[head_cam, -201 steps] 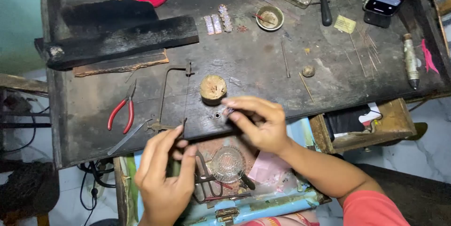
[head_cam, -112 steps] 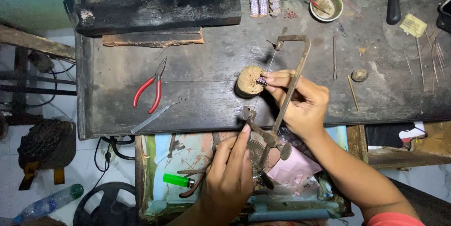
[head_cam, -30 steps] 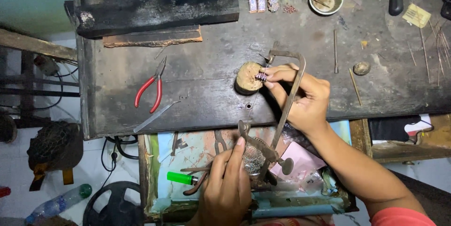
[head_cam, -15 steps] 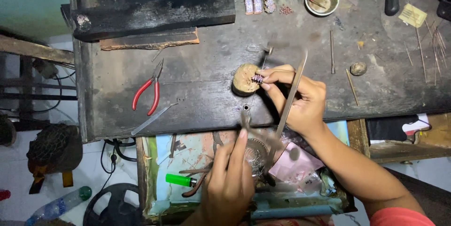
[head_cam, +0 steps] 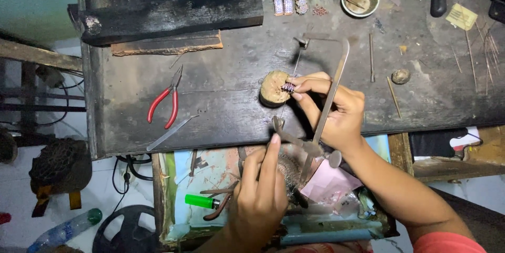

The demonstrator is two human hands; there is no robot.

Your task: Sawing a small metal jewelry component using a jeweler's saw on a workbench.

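Pinkish and small, the jewelry piece [head_cam: 288,87] is pinched in the fingertips of the right hand [head_cam: 336,110], pressed against a round wooden peg [head_cam: 274,88] near the front edge of the dark tabletop [head_cam: 221,90]. The left hand [head_cam: 259,195] is below it, closed around the handle of a metal saw frame [head_cam: 329,90]. The frame's long axis runs from this hand up and away, passing just to the right of the piece. Red pliers [head_cam: 164,101] lie well apart, to the left.
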